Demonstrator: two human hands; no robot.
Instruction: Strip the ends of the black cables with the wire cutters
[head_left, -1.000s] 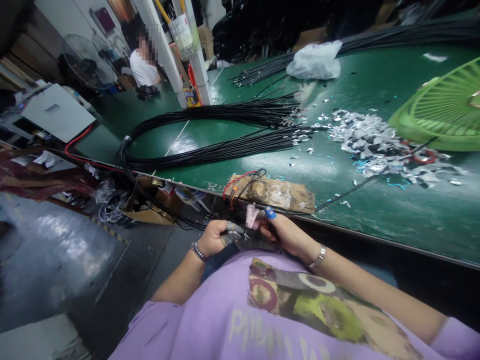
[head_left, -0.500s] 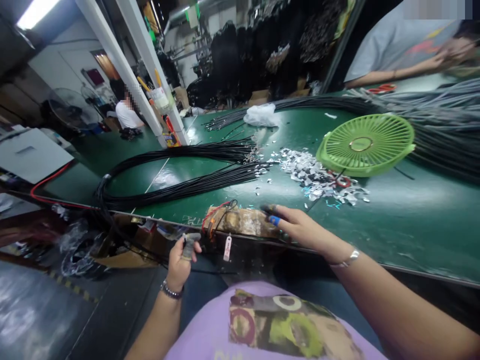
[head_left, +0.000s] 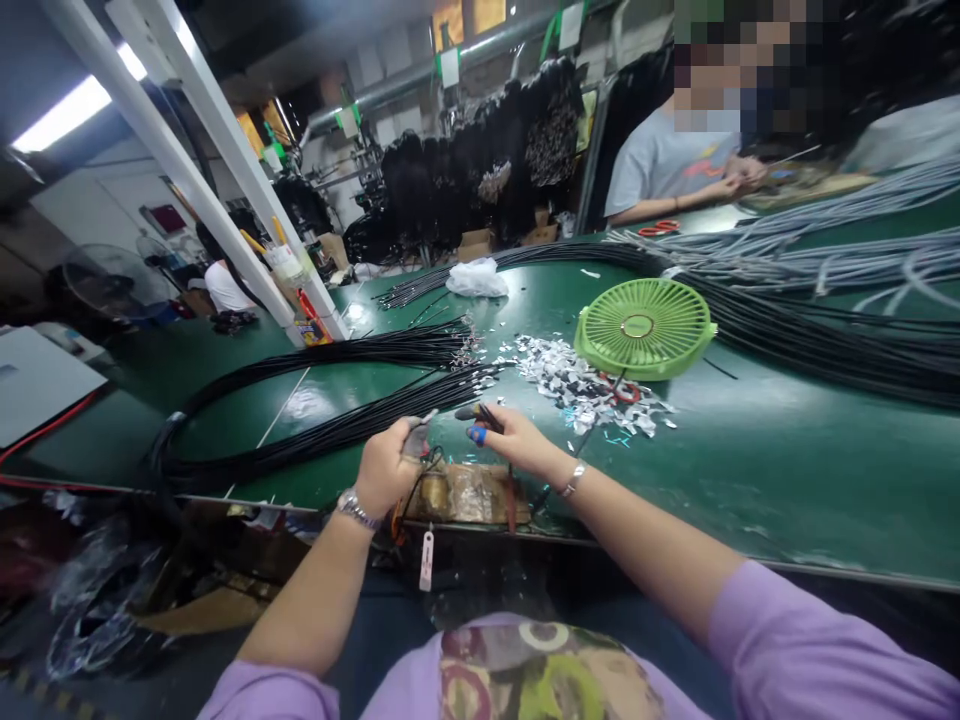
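My left hand (head_left: 388, 465), with grey finger covers, is raised just over the table edge. Its fingers are pinched together, and a small pale tip shows at them; what it belongs to I cannot make out. Facing it, a little apart, my right hand (head_left: 517, 440) has dark fingertips and a blue wrap on one finger. Its fingers are closed round a slim dark object (head_left: 491, 418), whose kind is unclear. Below both hands, a tape-wrapped brown block (head_left: 476, 492) lies at the table edge, with wires at its left end and a white tag (head_left: 427, 562) hanging in front.
A looped bundle of black cables (head_left: 300, 362) lies left on the green table (head_left: 772, 480). Beyond my right hand are a heap of silvery scraps (head_left: 555, 372) and a green fan (head_left: 645, 325). Grey cables (head_left: 825, 250) lie at right, near a seated person (head_left: 667, 165).
My right hand has left the taped block and now holds a slim dark object. My left hand has risen from below the table edge towards it. The view has shifted right.
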